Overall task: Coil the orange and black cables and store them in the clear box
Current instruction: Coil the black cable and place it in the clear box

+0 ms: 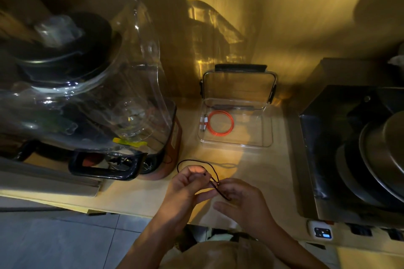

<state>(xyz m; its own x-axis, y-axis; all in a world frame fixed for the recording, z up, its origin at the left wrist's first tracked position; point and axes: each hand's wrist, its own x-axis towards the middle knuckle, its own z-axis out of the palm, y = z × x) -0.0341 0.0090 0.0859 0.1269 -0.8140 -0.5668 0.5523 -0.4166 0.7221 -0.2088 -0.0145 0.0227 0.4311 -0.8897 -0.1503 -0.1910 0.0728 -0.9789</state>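
Observation:
The clear box (267, 142) stands open at the back of the counter, its lid (239, 89) leaning against the wall. Inside, at the left, lies the orange cable (220, 121) coiled in a ring with white plugs. The thin black cable (188, 161) loops above the counter in front of the box. My left hand (185, 190) pinches it near one end. My right hand (242, 201) holds the strands where they cross, close beside the left hand.
A large blender with a clear jar (105, 94) and black handle (105, 170) fills the left of the counter. A steel tub (317, 159) with metal pots (382, 155) stands at the right. The counter's front edge (131, 212) runs just below my hands.

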